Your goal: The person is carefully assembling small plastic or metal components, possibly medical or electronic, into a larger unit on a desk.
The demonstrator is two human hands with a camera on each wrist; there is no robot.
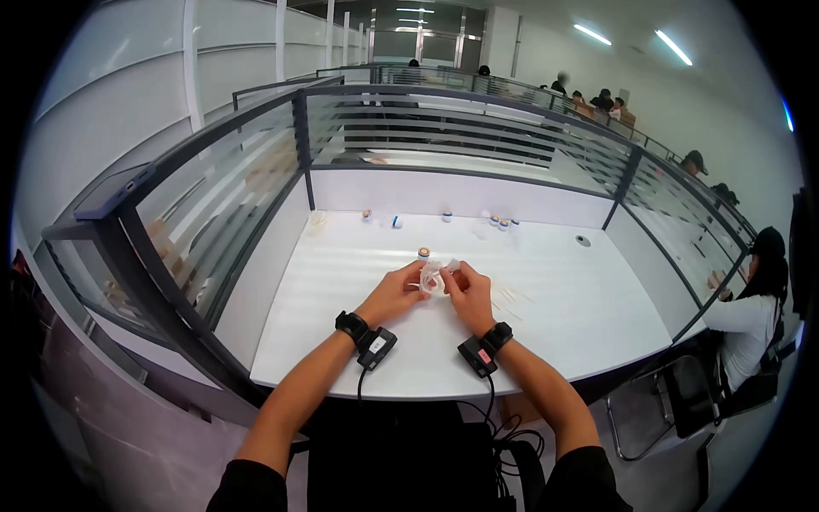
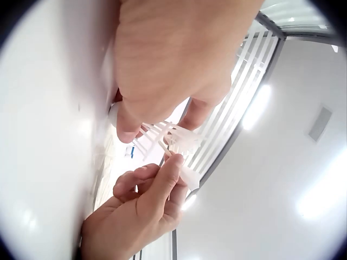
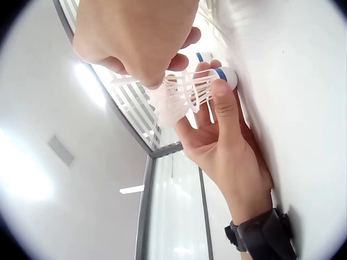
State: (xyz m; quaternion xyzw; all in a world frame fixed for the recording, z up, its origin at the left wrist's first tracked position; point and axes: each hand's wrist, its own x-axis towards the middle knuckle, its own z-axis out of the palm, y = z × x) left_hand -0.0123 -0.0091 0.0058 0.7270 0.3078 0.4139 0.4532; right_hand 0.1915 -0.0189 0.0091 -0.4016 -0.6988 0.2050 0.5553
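A shuttlecock [image 3: 226, 77] with a white base, a blue band and pale feathers lies across the fingers of my left hand [image 3: 233, 146] in the right wrist view. My left thumb and fingers hold it near the base. My right hand [image 3: 138, 40] pinches the feather part from the other side. In the head view the left hand [image 1: 397, 292] and right hand [image 1: 471, 300] meet over the white desk, the feathers [image 1: 431, 277] between them. A piece of white feather [image 2: 189, 177] sticks out past the right fingertips [image 2: 174, 160] in the left wrist view.
A small blue-banded piece [image 1: 424, 253] stands just beyond my hands, and several similar ones [image 1: 447, 216] line the back of the desk [image 1: 341, 341]. Thin pale sticks [image 1: 512, 294] lie to the right. Low partitions surround the desk; a person [image 1: 751, 311] sits beyond the right one.
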